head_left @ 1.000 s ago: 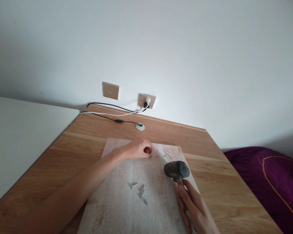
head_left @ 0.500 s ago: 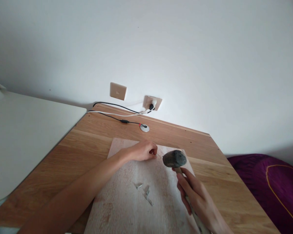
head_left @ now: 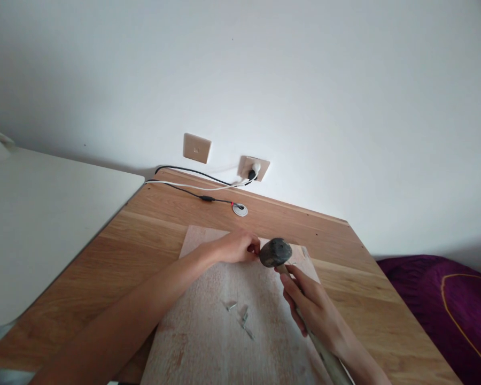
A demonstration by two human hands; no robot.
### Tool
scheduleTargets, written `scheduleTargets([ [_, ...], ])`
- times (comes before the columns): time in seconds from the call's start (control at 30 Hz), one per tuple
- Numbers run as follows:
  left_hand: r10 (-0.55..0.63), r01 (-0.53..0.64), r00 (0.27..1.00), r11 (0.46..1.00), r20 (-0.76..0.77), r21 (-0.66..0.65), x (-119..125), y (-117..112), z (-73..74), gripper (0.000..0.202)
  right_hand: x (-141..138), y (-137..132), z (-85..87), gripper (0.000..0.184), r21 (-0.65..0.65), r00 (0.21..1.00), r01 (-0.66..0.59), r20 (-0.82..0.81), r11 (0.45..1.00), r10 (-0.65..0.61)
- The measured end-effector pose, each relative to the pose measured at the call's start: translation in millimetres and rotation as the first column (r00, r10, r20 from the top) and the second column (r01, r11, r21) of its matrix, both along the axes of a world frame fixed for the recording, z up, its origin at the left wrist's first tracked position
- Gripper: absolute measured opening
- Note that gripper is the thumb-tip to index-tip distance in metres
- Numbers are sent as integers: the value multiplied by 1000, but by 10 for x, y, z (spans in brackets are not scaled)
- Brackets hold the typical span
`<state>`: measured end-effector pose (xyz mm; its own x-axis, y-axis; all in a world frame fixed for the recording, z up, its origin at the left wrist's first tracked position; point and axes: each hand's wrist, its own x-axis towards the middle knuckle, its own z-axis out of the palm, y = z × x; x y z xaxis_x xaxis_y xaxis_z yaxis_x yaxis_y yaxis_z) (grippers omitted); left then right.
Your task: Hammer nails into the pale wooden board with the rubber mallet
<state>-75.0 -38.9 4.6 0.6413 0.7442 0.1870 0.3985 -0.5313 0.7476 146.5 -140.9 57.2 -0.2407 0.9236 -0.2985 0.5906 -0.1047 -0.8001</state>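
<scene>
My right hand (head_left: 304, 299) grips the handle of a rubber mallet (head_left: 276, 252) with a dark, worn head. That head is beside the fingertips of my left hand (head_left: 240, 247), over the far part of a pale wooden board (head_left: 200, 331). My left fingers are pinched together low over the board, on what seems to be a small nail, now mostly hidden by the fingers and mallet head. Several small silver nails (head_left: 244, 315) lie loose on the board, nearer to me than my left hand.
The board lies on a wooden tabletop (head_left: 144, 235). A white surface (head_left: 56, 214) adjoins at the left. Cables (head_left: 192, 186) run along the back to a wall socket (head_left: 254, 168), near a round cable grommet (head_left: 239, 210). Purple fabric (head_left: 417, 310) is at the right.
The mallet head has moved left and slightly up, closer to my left fingertips, with my right hand following. My left hand keeps its pinch in nearly the same place.
</scene>
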Motion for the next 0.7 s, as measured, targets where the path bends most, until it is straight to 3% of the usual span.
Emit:
scheduleTargets([
  [0.33, 15, -13, 999, 997, 30, -71, -26, -1, 10, 3, 9, 10, 76, 43, 26, 994, -42, 101, 999, 39],
  [0.7, 14, -4, 997, 992, 77, -123, -30, 14, -12, 6, -11, 9, 98, 40, 23, 994, -67, 83, 997, 65],
])
